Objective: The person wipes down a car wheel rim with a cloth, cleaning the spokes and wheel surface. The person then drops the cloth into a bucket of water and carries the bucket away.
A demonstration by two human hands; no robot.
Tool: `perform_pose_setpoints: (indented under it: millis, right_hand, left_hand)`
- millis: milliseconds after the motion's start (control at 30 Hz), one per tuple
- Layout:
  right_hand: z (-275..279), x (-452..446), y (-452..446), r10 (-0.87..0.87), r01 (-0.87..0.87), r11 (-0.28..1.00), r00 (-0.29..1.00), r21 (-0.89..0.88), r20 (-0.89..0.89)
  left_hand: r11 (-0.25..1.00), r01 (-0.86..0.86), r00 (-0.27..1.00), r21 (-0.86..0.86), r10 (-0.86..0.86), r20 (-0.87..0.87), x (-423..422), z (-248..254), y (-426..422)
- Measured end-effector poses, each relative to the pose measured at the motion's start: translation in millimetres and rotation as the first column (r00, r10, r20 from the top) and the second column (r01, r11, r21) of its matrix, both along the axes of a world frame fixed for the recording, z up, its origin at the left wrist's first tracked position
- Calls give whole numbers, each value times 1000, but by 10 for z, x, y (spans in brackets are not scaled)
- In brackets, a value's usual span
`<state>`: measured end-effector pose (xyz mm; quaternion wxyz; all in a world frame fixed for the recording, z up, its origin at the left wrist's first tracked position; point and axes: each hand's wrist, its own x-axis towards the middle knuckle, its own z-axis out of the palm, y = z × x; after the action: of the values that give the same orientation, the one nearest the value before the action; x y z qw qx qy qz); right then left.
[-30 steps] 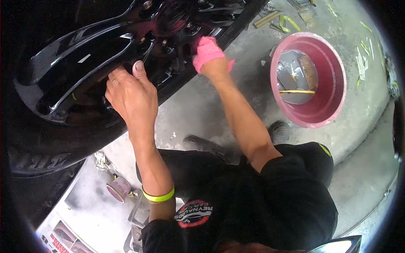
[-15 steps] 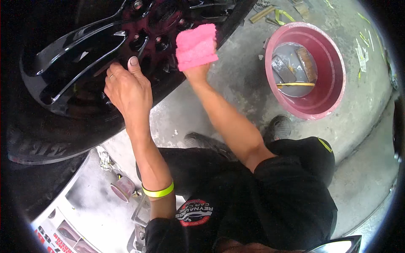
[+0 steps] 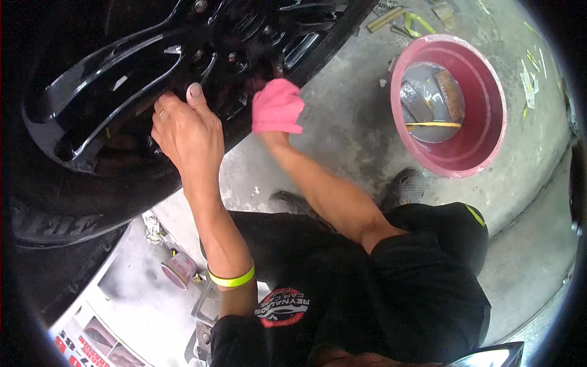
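Note:
A glossy black car wheel point(image 3: 116, 67) with several spokes and a dark tire point(image 3: 67, 214) fills the upper left. My left hand point(image 3: 189, 134), with a ring on one finger, is curled over the wheel's lower edge, its thumb pointing up; the fingertips are partly hidden. Draped over my right hand point(image 3: 276, 138) is a fluffy pink cloth point(image 3: 278, 107), held against or just beside the wheel's right edge. The cloth covers the fingers of that hand, and only the wrist side shows.
A pink bucket point(image 3: 489, 110) with murky water and several flat blocks stands at the right. Tape scraps point(image 3: 419, 24) litter the concrete floor around it. A small pink pot point(image 3: 178, 269) is at the lower left, near a printed sheet point(image 3: 92, 342).
My right hand has moved the pink cloth downward and slightly left along the wheel's edge, and the cloth looks more bunched. My left hand stays in place.

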<state>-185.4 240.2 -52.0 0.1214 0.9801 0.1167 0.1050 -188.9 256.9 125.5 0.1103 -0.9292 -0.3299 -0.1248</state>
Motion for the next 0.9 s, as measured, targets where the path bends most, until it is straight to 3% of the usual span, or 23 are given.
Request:
perform_pose_setpoints:
  millis: [33,67,133,167,200,233,267,300,367,433,467,500,533,567,600,633,667,700,733,767,800,867,900]
  right_hand:
    - [73,-1,-19,10,-10,1000,1000,1,-10]
    - [132,45,-54,-53,140,953,950,268,-306]
    - [252,318,-177,83,574,622,628,532,-774]
    - [290,481,-267,259,780,394,413,486,-873]
    - [304,636,-359,474,929,173,213,327,-855]
    - [276,747,-434,690,997,2,56,79,-721]
    - [-25,711,-455,875,963,-68,183,261,-449]
    - [39,770,-499,875,961,-79,195,265,-444]
    - [299,796,-631,938,970,-239,243,49,-249]
    - [402,801,-730,946,956,-256,278,142,-166]
    - [417,868,-742,918,766,-142,339,627,-206]
    - [409,855,-737,888,385,54,403,921,-220]
    - [117,612,-550,813,442,-80,547,894,-198]
    - [-155,384,-365,816,441,-78,544,894,-197]
    - [-393,259,-175,589,11,-69,808,998,32]
    - [-298,288,-138,324,-389,78,881,918,346]
    - [-233,229,-184,483,-354,684,875,638,-31]
    - [-261,119,-216,482,-348,683,875,642,-39]
    - [-334,29,-229,440,-179,334,898,925,15]
    - [-408,-5,-230,377,-9,-105,925,994,48]
    - [-452,-38,-234,379,-16,-104,924,994,54]
    - [-517,-115,-196,428,228,-200,895,953,-124]
    - [-445,-91,-165,426,217,-206,898,954,-113]
  left_hand:
    - [1000,-20,1000,-22,19,-14,-33,10,-9]
    - [999,-27,999,-19,26,-22,-59,9,-13]
    - [999,-27,1000,-34,27,-10,-39,9,-9]
    - [999,-23,1000,-34,23,-4,-30,7,-6]
    - [1000,-1,1000,-7,1,10,-28,-5,-1]
    - [1000,18,1000,22,-18,20,-44,-13,-1]
    - [999,29,999,27,-29,23,-50,-25,16]
    - [997,49,998,53,-50,28,-49,-49,46]
    - [996,55,998,74,-57,22,-92,-52,31]
    - [1000,16,1000,3,-16,-27,-55,12,1]
    - [1000,22,1000,12,-22,-12,16,23,13]
    - [1000,13,1000,1,-13,-1,20,20,4]
    - [1000,0,1000,-16,0,-4,-34,24,-14]
    - [1000,-4,1000,-16,4,-3,-65,17,-11]
    - [1000,9,1000,2,-9,6,-59,-2,2]
    - [999,26,1000,19,-26,7,-40,-4,8]
    - [1000,15,1000,24,-15,0,-39,-6,6]
    - [1000,16,1000,26,-15,-10,-68,2,-3]
    - [1000,19,1000,5,-19,-5,-72,9,2]
    - [1000,22,1000,-16,-22,10,-51,16,6]
    - [1000,20,1000,-17,-20,16,-40,28,-3]
    - [999,-12,1000,-52,11,-9,-36,76,-26]
    - [999,-9,1000,-46,9,1,-62,75,-19]
